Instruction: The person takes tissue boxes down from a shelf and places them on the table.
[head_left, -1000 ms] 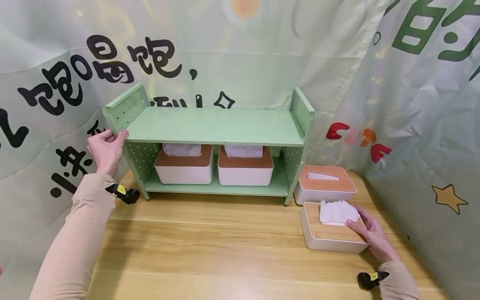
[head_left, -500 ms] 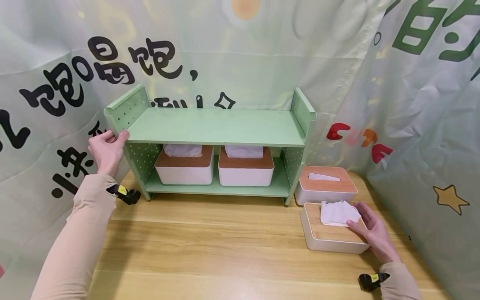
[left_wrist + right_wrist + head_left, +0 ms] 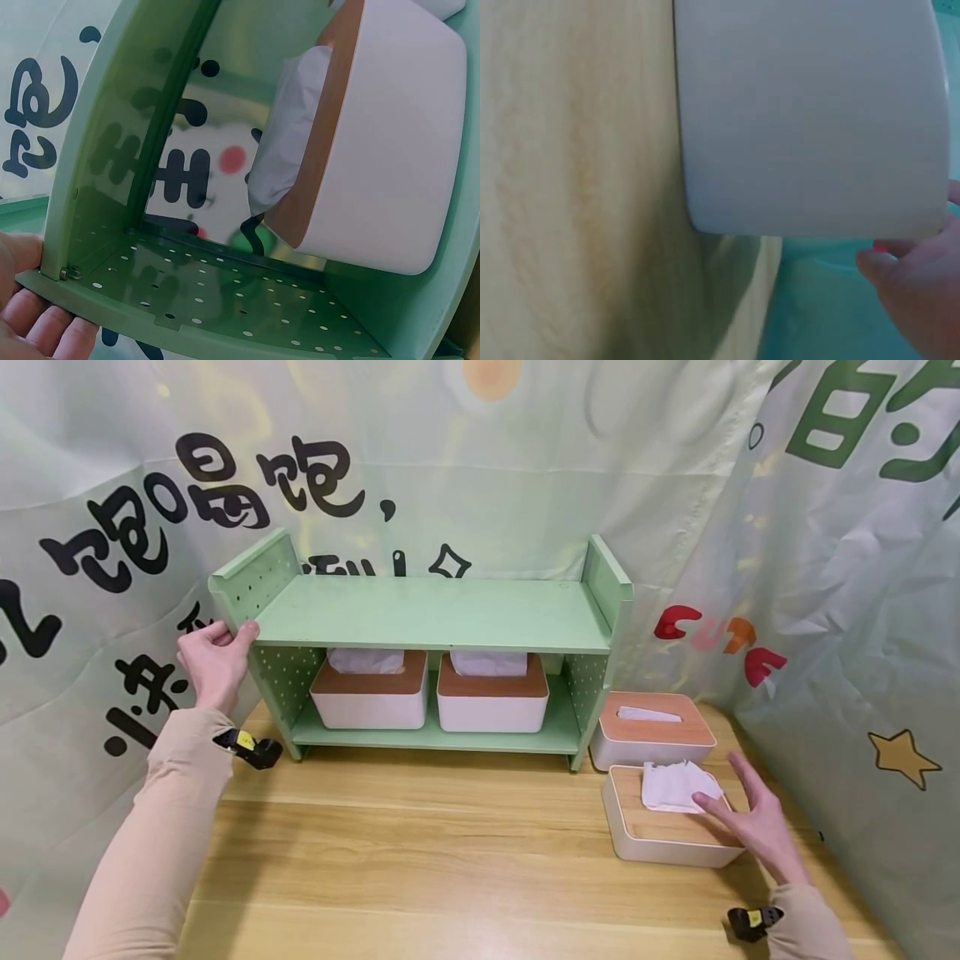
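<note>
My left hand (image 3: 215, 664) grips the front edge of the left side panel of a green two-tier shelf (image 3: 427, 610), the thumb at the upper board's corner. In the left wrist view, the fingers (image 3: 46, 322) curl round the perforated panel. At the right, my right hand (image 3: 761, 818) is spread at the right end of a white tissue box (image 3: 660, 852) with a wooden lid. Its thumb reaches over the lid near the tissue (image 3: 678, 785); whether it touches cannot be told. The right wrist view shows the box's white side (image 3: 810, 112) on the table.
Two more tissue boxes (image 3: 367, 710) (image 3: 491, 714) stand on the lower board. Another tissue box (image 3: 652, 752) stands on the wooden table (image 3: 420, 843), right of the shelf and behind the near box. Printed cloth (image 3: 847, 610) hangs behind and on both sides.
My right hand's fingers have opened away from the tissue box's far right side, and the hand has shifted slightly right. The left hand, shelf and boxes stay put.
</note>
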`<state>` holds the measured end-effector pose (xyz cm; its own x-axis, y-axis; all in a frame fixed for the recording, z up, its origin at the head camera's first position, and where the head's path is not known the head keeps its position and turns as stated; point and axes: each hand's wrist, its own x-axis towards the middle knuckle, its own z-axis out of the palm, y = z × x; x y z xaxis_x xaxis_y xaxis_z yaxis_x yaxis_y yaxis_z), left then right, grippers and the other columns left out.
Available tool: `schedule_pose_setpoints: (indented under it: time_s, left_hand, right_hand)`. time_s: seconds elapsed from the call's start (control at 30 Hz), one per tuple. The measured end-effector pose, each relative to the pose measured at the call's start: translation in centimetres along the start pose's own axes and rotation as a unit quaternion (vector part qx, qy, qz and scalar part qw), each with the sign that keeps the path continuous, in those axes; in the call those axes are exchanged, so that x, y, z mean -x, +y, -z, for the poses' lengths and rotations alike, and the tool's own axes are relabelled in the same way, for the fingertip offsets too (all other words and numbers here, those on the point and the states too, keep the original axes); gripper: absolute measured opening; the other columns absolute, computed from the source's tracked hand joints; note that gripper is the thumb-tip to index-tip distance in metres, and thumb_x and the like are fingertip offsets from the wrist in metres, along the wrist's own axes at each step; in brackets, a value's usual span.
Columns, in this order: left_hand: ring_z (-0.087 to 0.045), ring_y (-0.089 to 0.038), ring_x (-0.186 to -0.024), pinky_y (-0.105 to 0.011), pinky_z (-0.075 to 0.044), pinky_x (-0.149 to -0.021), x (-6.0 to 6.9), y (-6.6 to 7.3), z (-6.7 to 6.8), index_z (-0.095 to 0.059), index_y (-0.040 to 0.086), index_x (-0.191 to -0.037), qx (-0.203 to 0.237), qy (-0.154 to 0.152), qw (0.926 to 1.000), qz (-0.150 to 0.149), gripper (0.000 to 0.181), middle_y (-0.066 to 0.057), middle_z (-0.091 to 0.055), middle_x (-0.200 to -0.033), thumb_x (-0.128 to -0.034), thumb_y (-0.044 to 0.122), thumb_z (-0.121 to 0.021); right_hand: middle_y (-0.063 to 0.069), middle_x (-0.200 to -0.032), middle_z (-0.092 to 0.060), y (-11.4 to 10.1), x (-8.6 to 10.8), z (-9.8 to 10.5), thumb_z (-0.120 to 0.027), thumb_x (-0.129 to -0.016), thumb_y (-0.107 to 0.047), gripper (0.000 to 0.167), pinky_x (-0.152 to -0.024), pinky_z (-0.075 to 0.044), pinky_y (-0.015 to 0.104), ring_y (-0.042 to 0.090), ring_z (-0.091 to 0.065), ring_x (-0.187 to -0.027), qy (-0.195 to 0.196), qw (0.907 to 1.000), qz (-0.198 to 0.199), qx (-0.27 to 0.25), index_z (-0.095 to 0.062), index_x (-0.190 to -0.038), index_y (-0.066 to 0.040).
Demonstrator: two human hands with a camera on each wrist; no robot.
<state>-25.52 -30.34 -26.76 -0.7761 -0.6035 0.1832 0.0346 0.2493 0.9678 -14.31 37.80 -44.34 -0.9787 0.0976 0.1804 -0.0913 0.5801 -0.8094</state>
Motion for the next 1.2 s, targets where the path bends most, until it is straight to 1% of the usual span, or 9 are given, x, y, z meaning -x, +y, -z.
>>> schedule_pose_setpoints:
  time_s: [0.03,0.1,0.17,0.4,0.67,0.83,0.97,1.1,1.2]
  left_hand:
    - [-0.058,0.015,-0.062,-0.002,-0.048,-0.064,0.0,0.0,0.0,-0.063,0.007,-0.133,0.000,0.000,1.0000,0.001,0.047,0.036,-0.054,-0.056,-0.0912,0.024,-0.074]
    - [-0.058,0.014,-0.062,-0.002,-0.048,-0.065,0.0,0.0,0.0,-0.063,0.007,-0.133,0.001,-0.001,1.0000,0.003,0.047,0.036,-0.054,-0.056,-0.0911,0.024,-0.074]
    - [-0.058,0.014,-0.063,-0.002,-0.048,-0.065,0.0,0.0,0.0,-0.063,0.007,-0.133,-0.001,0.000,1.0000,0.003,0.047,0.036,-0.054,-0.056,-0.0911,0.025,-0.074]
    - [-0.057,0.014,-0.062,-0.003,-0.047,-0.064,0.0,-0.1,0.0,-0.064,0.008,-0.132,-0.010,0.003,0.9999,-0.001,0.046,0.036,-0.053,-0.056,-0.0911,0.026,-0.074]
    - [-0.057,0.016,-0.061,-0.003,-0.047,-0.063,0.1,-0.1,-0.1,-0.065,0.006,-0.131,-0.012,0.008,0.9998,-0.013,0.045,0.038,-0.052,-0.054,-0.0911,0.024,-0.073]
    - [-0.057,0.016,-0.060,-0.002,-0.047,-0.063,0.0,-0.1,-0.1,-0.064,0.005,-0.132,-0.004,0.005,0.9999,-0.012,0.045,0.038,-0.052,-0.054,-0.0915,0.023,-0.073]
    - [-0.057,0.016,-0.060,-0.003,-0.047,-0.063,0.0,0.0,-0.1,-0.064,0.005,-0.131,-0.003,0.006,0.9999,-0.011,0.045,0.037,-0.053,-0.054,-0.0913,0.023,-0.073]
    - [-0.057,0.015,-0.060,-0.003,-0.047,-0.063,0.0,0.0,0.0,-0.065,0.006,-0.131,-0.005,0.005,0.9999,-0.010,0.045,0.036,-0.053,-0.054,-0.0911,0.024,-0.073]
    - [-0.058,0.014,-0.060,-0.004,-0.047,-0.062,0.0,-0.1,0.0,-0.065,0.006,-0.131,-0.007,0.004,0.9999,-0.008,0.045,0.036,-0.054,-0.055,-0.0911,0.025,-0.073]
  right_hand:
    - [0.025,-0.168,-0.005,-0.2,-0.1,0.1,-0.069,-0.096,-0.027,0.095,-0.131,-0.010,0.049,0.038,-0.001,-0.157,0.005,0.9999,-0.003,0.010,-0.002,-0.163,-0.011]
    - [0.026,-0.167,-0.007,-0.5,-0.2,0.1,-0.070,-0.095,-0.030,0.097,-0.119,-0.010,0.074,0.050,-0.005,-0.153,0.013,0.9995,-0.006,0.028,-0.003,-0.163,-0.012]
    - [0.027,-0.167,-0.009,-0.9,-0.4,0.2,-0.071,-0.093,-0.033,0.098,-0.114,-0.015,0.078,0.055,-0.009,-0.151,0.021,0.9987,-0.012,0.044,-0.004,-0.163,-0.012]
    - [0.028,-0.166,-0.008,-2.7,-0.4,0.0,-0.072,-0.091,-0.039,0.103,-0.106,-0.022,0.082,0.063,-0.015,-0.145,0.015,0.9969,-0.025,0.073,-0.001,-0.163,-0.020]
    - [0.028,-0.166,-0.009,-4.2,-0.3,-1.0,-0.074,-0.090,-0.038,0.103,-0.108,-0.022,0.081,0.062,-0.017,-0.146,0.018,0.9959,0.023,0.086,-0.005,-0.163,-0.015]
    - [0.028,-0.166,-0.015,-5.0,-0.4,-1.9,-0.077,-0.087,-0.034,0.105,-0.109,-0.022,0.080,0.061,-0.020,-0.146,0.025,0.9953,0.053,0.077,-0.007,-0.163,-0.017]
    - [0.026,-0.166,-0.015,-5.8,-0.4,-2.6,-0.078,-0.086,-0.034,0.106,-0.109,-0.023,0.080,0.060,-0.022,-0.145,0.020,0.9952,0.060,0.075,-0.007,-0.163,-0.020]
    - [0.027,-0.166,-0.016,-6.6,-0.4,-3.4,-0.080,-0.085,-0.033,0.107,-0.108,-0.024,0.080,0.060,-0.023,-0.145,0.008,0.9955,0.062,0.072,-0.009,-0.163,-0.015]
    - [0.029,-0.165,-0.018,-7.0,-0.4,-4.1,-0.080,-0.085,-0.033,0.108,-0.107,-0.025,0.081,0.060,-0.024,-0.145,0.002,0.9955,0.065,0.068,-0.009,-0.163,-0.014]
